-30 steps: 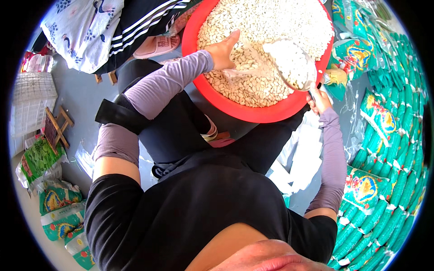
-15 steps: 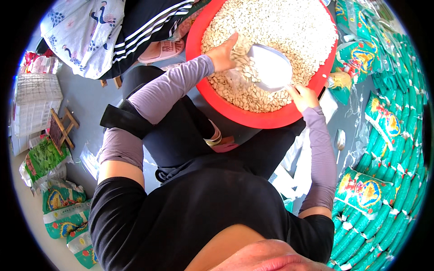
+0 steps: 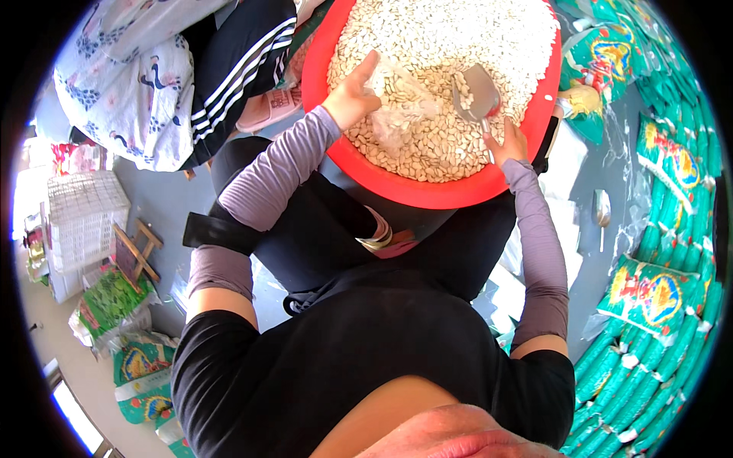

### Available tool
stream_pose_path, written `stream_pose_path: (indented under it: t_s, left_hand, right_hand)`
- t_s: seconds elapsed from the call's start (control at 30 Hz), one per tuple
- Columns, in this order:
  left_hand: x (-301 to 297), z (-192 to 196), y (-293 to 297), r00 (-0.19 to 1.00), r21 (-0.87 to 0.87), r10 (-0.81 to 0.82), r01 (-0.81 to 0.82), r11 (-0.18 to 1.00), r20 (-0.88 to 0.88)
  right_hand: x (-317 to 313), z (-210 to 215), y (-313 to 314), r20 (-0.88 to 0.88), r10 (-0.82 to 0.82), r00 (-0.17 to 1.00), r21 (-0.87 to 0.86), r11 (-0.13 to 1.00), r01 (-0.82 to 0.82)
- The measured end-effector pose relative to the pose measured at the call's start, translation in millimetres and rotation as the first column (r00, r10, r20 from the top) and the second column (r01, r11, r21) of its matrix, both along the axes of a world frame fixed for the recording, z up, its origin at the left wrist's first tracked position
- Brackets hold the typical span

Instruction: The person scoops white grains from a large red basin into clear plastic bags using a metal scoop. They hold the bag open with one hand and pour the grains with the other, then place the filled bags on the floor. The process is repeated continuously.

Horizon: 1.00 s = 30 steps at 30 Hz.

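1. Holding a clear plastic bag over the seeds, your left hand was pinching its mouth between thumb and fingers, at about 11 o'clock of the red basin.
2. Your right hand was closed around the handle of a metal scoop, at about 3 o'clock from the bag; the scoop blade stood tilted, with its tip down in the pale seeds just beside the bag.
3. The bag lay on the seed heap and already had some seeds inside; I could not tell how wide its mouth was open.
4. In my judgement, seeds could spill beside the bag if the mouth collapsed, because thin film is soft and only one hand held it.
5. A too full scoop could also drop seeds over the rim at 6 o'clock, onto your lap, since the basin rested close against your knees.
6. Around you, filled green packets were stacked at 3 to 5 o'clock, near your right elbow, and a wide swing could knock them.
7. At 9 o'clock stood a white wire basket and a small wooden stool, well apart from your hands.
8. Another person in black trousers with white stripes sat at 11 o'clock, close to the basin's left rim.
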<state>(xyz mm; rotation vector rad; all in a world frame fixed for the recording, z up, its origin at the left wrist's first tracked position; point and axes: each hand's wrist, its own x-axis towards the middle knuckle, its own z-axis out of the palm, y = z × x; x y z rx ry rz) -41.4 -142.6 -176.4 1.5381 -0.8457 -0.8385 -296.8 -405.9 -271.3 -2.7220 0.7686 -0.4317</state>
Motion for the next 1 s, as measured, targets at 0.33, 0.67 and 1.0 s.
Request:
stream_pose_path:
  t_s: [0.33, 0.67, 1.0]
  left_hand:
    - [8, 140, 136, 0.919, -0.613, 0.143, -0.355, 0.706, -0.367]
    - [19, 160, 286, 0.649, -0.481, 0.729, -0.721, 0.498, -0.218]
    - [-63, -33, 385, 0.261, 0.049, 0.933, -0.958, 0.281, -0.248]
  right_hand:
    - [-85, -32, -37, 0.213, -0.253, 0.944, 0.454, 0.881, 0.133]
    - [-220, -125, -91, -0.002, -0.776, 0.631, 0.756, 0.412, 0.509]
    - [-308, -150, -26, -0.256, -0.739, 0.623, 0.718, 0.286, 0.634]
